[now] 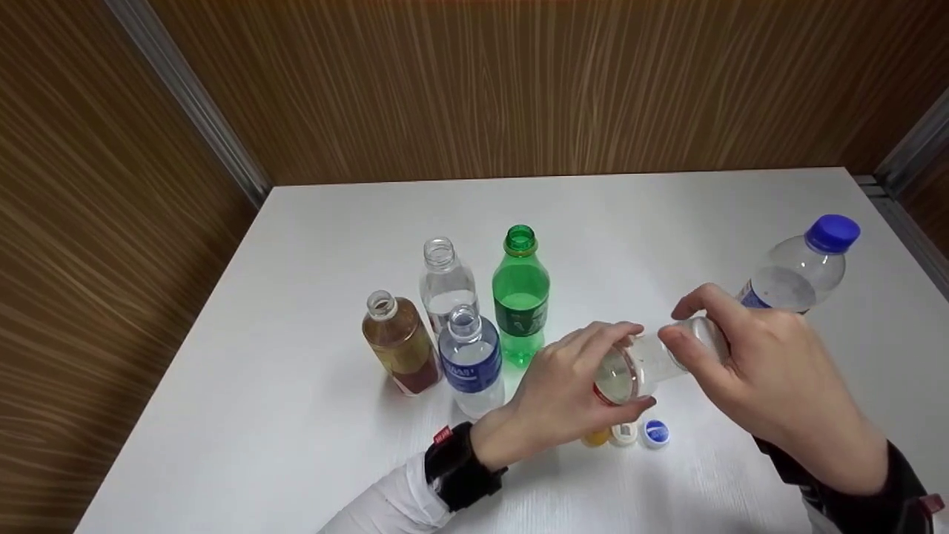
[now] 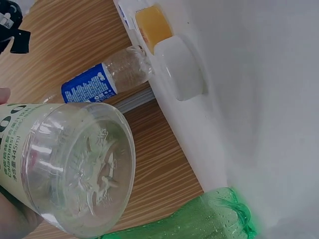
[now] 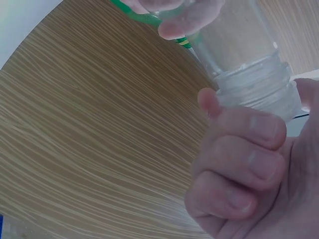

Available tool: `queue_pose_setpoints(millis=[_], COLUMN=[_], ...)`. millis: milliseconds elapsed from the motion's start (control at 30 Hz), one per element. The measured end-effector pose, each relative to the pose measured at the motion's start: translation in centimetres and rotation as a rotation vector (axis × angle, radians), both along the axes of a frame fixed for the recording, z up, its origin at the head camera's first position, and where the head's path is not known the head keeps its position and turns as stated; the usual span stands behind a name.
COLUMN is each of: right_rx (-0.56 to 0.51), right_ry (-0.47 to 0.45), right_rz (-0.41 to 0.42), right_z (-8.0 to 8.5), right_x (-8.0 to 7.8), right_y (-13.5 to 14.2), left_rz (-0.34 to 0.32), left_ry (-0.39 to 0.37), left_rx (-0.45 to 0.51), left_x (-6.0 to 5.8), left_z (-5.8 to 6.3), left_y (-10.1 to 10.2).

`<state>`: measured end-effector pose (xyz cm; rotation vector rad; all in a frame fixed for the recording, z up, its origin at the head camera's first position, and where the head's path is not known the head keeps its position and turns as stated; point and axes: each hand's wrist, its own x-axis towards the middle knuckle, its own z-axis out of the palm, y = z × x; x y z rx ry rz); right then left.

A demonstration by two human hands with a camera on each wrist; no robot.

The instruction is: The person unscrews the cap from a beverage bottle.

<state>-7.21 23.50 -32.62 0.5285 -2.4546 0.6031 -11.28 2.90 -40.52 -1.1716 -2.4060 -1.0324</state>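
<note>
A clear plastic bottle (image 1: 654,363) is held tilted above the table, its base toward the left and its neck toward the right. My left hand (image 1: 560,386) grips the bottle around its body near the base. Fingers of my right hand (image 1: 778,371) pinch the ribbed, see-through neck end (image 3: 259,87); whether a cap covers it I cannot tell. Beneath the hands, an orange cap (image 1: 595,437), a white cap (image 1: 624,433) and a blue-and-white cap (image 1: 655,433) lie on the table. The label (image 2: 12,144) carries green print.
Left of my hands stand uncapped bottles: a green bottle (image 1: 521,289), a clear bottle (image 1: 448,285), a blue-labelled bottle (image 1: 471,363) and a brownish bottle (image 1: 402,345). Behind my right hand is a blue-capped bottle (image 1: 804,267). Wood-grain panels (image 1: 519,89) border the white table (image 1: 296,334).
</note>
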Motion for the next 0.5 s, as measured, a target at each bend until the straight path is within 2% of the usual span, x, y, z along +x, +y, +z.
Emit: queue_pose_setpoints(millis=[200,500], right_rx=[0.037,0.053], right_ry=[0.073,0.106], right_rz=[0.035,0.117], right_z=[-0.10,-0.07], right_x=[-0.39,-0.63], right_y=[-0.01,0.38], left_rz=[-0.017,-0.084], left_ry=[-0.016,-0.144], left_rx=[0.002,-0.017], left_x=[-0.08,-0.13], left_z=[0.11,0.67], left_y=[-0.07,-0.43])
